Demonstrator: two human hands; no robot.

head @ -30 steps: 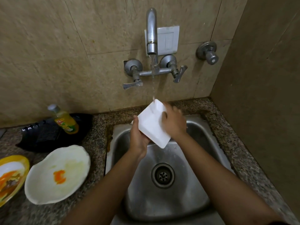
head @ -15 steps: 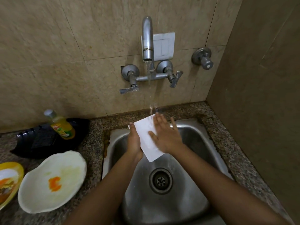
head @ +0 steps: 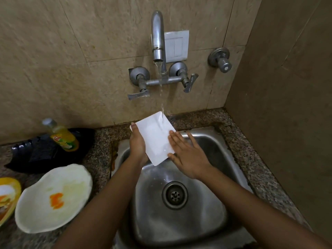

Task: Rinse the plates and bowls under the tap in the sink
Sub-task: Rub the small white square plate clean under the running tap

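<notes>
- The left hand (head: 137, 144) grasps the white rectangular plate (head: 154, 139) along its left edge and holds it tilted above the far part of the sink (head: 212, 203).
- The right hand (head: 188, 157) lies flat, fingers straight, touching the plate's right edge.
- Water from the tap (head: 158, 38) lands on the plate's far corner.
- On the counter to the left lie 1 soiled white plate (head: 53, 198), 1 yellow dish (head: 7, 196) cut by the frame edge, and, farther back, a soap bottle (head: 62, 137).
</notes>
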